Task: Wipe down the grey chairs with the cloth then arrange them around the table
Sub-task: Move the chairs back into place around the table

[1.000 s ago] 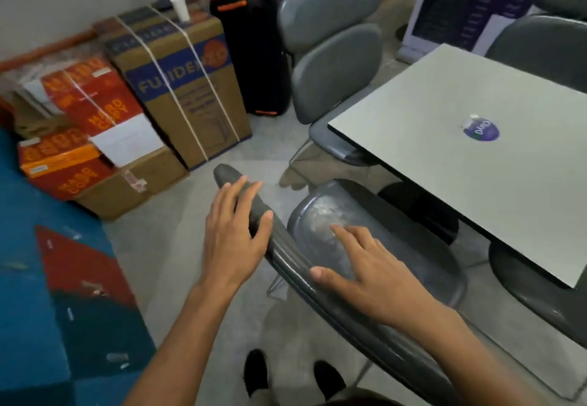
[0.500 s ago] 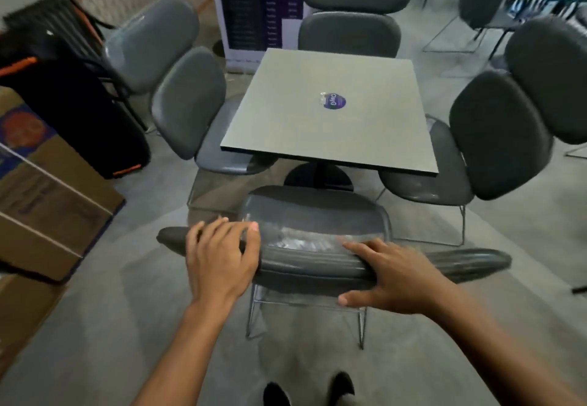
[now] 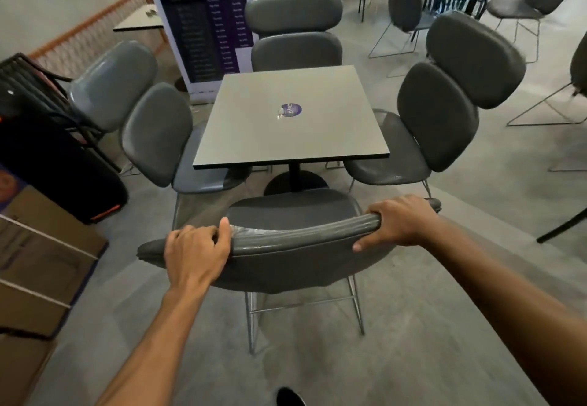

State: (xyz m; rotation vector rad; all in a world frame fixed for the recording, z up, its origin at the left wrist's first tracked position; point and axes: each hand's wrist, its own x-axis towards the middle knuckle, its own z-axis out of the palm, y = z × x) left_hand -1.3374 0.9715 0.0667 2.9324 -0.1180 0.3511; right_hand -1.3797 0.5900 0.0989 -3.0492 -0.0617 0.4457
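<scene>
Both hands, left hand (image 3: 193, 251) and right hand (image 3: 398, 220), clamp the near chair's (image 3: 295, 240) wrinkled padded backrest; square counter (image 3: 286, 139) hides its seat front

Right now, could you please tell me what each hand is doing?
Left hand: grips the top edge of the near chair's backrest.
Right hand: grips the same backrest, further along to the right.

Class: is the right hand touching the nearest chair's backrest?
Touching. The head view shows the right hand gripping the top edge of the nearest chair's backrest.
</scene>
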